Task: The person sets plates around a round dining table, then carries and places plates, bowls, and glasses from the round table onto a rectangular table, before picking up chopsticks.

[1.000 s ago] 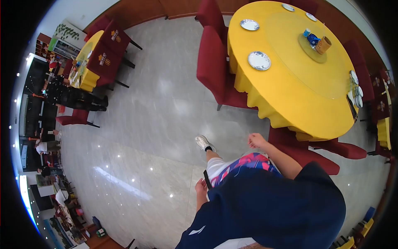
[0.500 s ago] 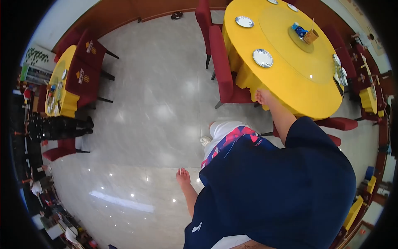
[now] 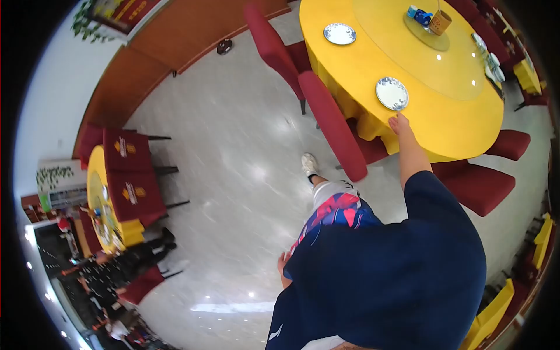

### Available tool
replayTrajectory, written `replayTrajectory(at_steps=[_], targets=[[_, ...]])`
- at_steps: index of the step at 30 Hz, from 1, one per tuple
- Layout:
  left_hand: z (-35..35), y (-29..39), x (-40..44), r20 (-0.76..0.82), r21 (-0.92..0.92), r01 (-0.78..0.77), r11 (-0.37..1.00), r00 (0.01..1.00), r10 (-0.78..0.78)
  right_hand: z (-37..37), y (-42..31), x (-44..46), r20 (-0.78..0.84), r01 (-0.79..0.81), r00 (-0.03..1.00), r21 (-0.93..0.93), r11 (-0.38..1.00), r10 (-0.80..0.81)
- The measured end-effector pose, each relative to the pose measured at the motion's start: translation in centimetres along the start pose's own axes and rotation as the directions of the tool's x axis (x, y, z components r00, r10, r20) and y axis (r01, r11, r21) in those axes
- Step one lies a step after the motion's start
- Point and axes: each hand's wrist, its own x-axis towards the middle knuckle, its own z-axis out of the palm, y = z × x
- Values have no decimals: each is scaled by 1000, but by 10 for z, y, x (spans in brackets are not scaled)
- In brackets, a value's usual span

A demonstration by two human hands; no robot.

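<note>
My right hand (image 3: 398,123) is stretched over the edge of the round table, its fingers slightly bent and apart. Just beyond the fingertips lies a white plate (image 3: 392,93) with a dark patterned rim. Whether the fingers touch that rim I cannot make out. My left hand (image 3: 283,263) hangs low beside the patterned shorts (image 3: 335,213), partly hidden by the dark blue shirt, with its visible fingers apart and nothing in them. A second patterned plate (image 3: 339,34) sits farther along the yellow tablecloth (image 3: 449,137).
Dark red chairs (image 3: 335,125) stand against the table's left side, others (image 3: 478,186) to its right. A brown holder (image 3: 440,22) stands on the glass turntable. At left are another yellow table (image 3: 131,231) and a person in black (image 3: 125,265). Grey tiled floor (image 3: 233,151) lies between.
My right hand has come from the table's edge to the near rim of the plate. My left hand has drawn in beside the shorts. The view has moved forward and turned.
</note>
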Motion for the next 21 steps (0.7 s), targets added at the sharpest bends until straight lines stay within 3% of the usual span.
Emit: replayTrajectory(at_steps=[1,3,5,6,7,8,9,10,11,13,14,16,17,19,21], targets=[[19,25,-3,-5,25,-14,1000,1000,14,-5,3,46,-5,29,1000,143,989,-29],[24,78,-12,55,321,-176,931,984,167,0,18,80,-104,93,992,288,953,-65],[44,137,-7,180,576,-336,745,941,286,20,5,68,-194,117,980,325,939,-55],[58,168,-2,258,675,-406,616,912,318,28,-1,56,-257,210,952,145,967,-168],[78,195,-1,262,697,-409,589,910,321,34,1,44,-297,284,911,-51,957,-286],[102,217,-4,150,665,-353,659,926,346,37,8,32,-320,265,910,-45,963,-265],[131,232,-10,36,615,-300,730,934,354,41,9,22,-353,255,888,-157,954,-295],[164,245,-23,28,636,-314,705,922,386,46,1,20,-377,249,863,-262,932,-336],[190,253,-12,49,642,-321,697,924,380,31,22,61,-310,285,882,-252,925,-356],[220,277,26,96,658,-366,658,908,408,60,6,14,-348,180,924,22,983,-162],[242,289,36,114,671,-373,641,906,407,68,9,8,-366,179,918,40,983,-152],[297,299,57,356,726,-477,495,877,322,73,17,1,-143,120,985,165,979,-97],[327,307,60,373,733,-481,481,876,307,79,19,-2,-165,129,981,180,975,-99],[387,316,57,371,809,-403,429,915,159,93,17,-6,-10,-44,999,155,987,46],[439,330,73,403,805,-423,417,905,139,113,16,-11,-17,-26,999,216,976,31]])
